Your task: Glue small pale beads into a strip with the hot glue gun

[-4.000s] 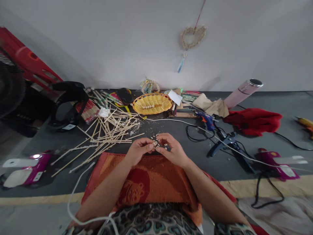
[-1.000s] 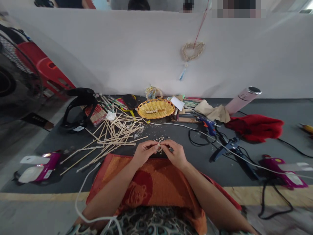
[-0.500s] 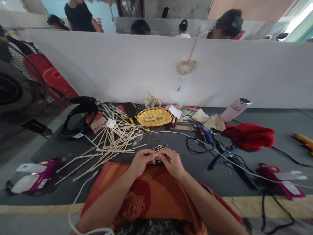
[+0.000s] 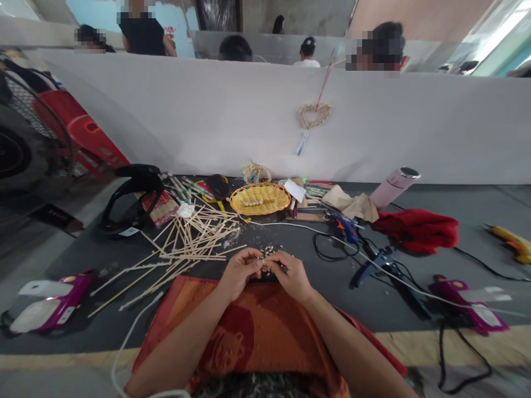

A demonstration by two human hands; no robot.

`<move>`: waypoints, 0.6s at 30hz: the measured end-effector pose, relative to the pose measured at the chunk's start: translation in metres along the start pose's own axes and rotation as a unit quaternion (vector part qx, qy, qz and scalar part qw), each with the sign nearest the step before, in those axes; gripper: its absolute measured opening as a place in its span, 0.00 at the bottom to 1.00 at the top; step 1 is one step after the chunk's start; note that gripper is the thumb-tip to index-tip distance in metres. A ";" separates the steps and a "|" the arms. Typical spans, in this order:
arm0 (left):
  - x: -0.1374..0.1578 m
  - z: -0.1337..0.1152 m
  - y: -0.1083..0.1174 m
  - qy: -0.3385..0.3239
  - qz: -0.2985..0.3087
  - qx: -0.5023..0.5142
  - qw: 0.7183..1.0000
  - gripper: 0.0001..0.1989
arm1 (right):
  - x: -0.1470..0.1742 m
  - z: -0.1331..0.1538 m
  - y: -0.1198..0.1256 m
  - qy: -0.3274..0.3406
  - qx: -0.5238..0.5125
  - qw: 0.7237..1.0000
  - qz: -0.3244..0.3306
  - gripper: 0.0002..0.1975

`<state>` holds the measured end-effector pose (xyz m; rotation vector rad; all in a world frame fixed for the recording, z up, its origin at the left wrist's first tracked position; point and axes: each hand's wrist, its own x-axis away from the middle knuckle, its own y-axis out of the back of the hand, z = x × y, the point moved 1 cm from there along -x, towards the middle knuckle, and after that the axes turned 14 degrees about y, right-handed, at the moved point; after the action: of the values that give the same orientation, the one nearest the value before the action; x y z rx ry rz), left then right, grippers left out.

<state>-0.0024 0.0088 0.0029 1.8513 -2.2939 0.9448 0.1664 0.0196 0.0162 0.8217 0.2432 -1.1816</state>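
Observation:
My left hand (image 4: 244, 270) and my right hand (image 4: 289, 272) meet fingertip to fingertip above the front of the dark table. Both are closed in a pinch on a small pale piece (image 4: 264, 260), mostly covered by the fingers. Loose short pale bits (image 4: 274, 249) lie scattered just beyond and under the hands. To the left is a heap of thin wooden sticks (image 4: 194, 235). Behind the hands stands a yellow wicker basket (image 4: 238, 205) with a short row of pale pieces (image 4: 254, 203) in it. An orange towel (image 4: 274, 326) is spread below my forearms.
A white cord (image 4: 373, 264) crosses the table. At right are a blue glue gun (image 4: 347, 228), blue cutters (image 4: 384, 260), a red cloth (image 4: 418, 229), a pink flask (image 4: 392, 188) and a purple device (image 4: 468, 301). Another purple device (image 4: 62, 298) lies left. A white partition (image 4: 186, 116) stands behind.
The view has shifted slightly, so the table's things sit a little further left. My hands stay together, still pinching the small piece, with only slight finger movement.

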 end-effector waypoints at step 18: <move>0.004 -0.006 -0.001 -0.071 -0.052 -0.139 0.986 0.12 | 0.000 -0.005 -0.001 -0.011 -0.028 0.999 -0.013 0.06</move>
<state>-0.0050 0.0082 0.0099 1.9463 -2.2398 0.4656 0.1664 0.0224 0.0121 0.7594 0.2688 -1.2023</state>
